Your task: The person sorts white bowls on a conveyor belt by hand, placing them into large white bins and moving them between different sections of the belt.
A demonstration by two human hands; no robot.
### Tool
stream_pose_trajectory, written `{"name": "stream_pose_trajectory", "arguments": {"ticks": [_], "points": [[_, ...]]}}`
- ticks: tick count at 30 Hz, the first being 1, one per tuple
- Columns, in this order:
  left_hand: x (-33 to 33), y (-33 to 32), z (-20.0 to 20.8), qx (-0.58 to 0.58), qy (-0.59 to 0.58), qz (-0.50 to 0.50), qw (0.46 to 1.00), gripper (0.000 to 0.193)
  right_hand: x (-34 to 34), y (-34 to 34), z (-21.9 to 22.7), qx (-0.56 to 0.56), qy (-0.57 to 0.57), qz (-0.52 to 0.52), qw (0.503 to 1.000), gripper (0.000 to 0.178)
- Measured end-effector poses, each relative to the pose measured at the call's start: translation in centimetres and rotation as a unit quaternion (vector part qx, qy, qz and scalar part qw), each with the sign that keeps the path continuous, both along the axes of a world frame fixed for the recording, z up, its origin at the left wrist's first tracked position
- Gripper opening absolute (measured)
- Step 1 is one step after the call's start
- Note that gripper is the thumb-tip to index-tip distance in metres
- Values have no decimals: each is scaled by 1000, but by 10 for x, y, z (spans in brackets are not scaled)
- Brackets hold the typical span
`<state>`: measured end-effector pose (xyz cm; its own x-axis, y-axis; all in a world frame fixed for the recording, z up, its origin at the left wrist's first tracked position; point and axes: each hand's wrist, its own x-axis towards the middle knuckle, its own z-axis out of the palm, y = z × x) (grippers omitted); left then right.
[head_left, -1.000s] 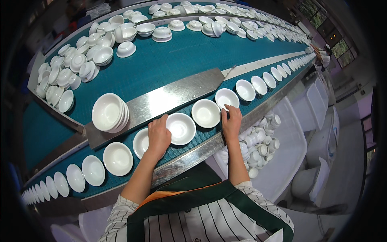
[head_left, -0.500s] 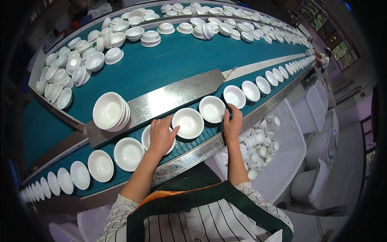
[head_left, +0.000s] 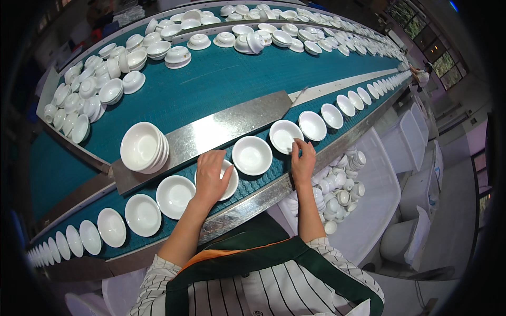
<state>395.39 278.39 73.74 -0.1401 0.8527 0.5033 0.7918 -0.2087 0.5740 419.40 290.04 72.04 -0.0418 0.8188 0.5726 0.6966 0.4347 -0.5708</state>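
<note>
A single row of white bowls [head_left: 252, 156] lies rim up along the narrow near strip of a teal conveyor [head_left: 232, 68]. My left hand [head_left: 212, 176] is over one bowl [head_left: 230, 185] and covers its left part, thumb spread from the fingers. My right hand [head_left: 302, 163] is at the near right rim of another bowl [head_left: 285, 134], its fingers slightly bent and apart. Whether the fingertips touch that rim I cannot tell. Between my hands the bowl in the row stands untouched. Neither hand grips anything.
A stack of white bowls [head_left: 141, 147] rests on a metal divider plate [head_left: 211, 131]. Many bowls [head_left: 110, 90] crowd the wide belt's left end and far side. Below the metal edge, a white bin [head_left: 377, 210] holds small white ware [head_left: 337, 195]. Another person [head_left: 422, 76] is at the far right.
The near row of bowls has shifted right and away, passing under my hands. Bowls on the wide belt have drifted left. My hands stay almost in place.
</note>
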Motion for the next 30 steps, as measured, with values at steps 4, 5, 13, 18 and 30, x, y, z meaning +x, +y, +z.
{"name": "stream_pose_trajectory", "arguments": {"ticks": [4,5,13,18,30], "points": [[14,11,-7,-44,10,-2,999,48,11,11,3,14,23,-10,1000,22],[18,13,-7,-65,10,0,998,50,14,14,3,24,20,-14,999,23],[37,41,-12,-69,11,16,997,42,45,43,-1,29,-15,-13,999,25],[62,61,-6,5,3,20,1000,41,60,58,7,15,-39,45,998,31],[103,99,-1,-117,35,43,992,41,98,95,14,-20,43,123,991,21]]}}
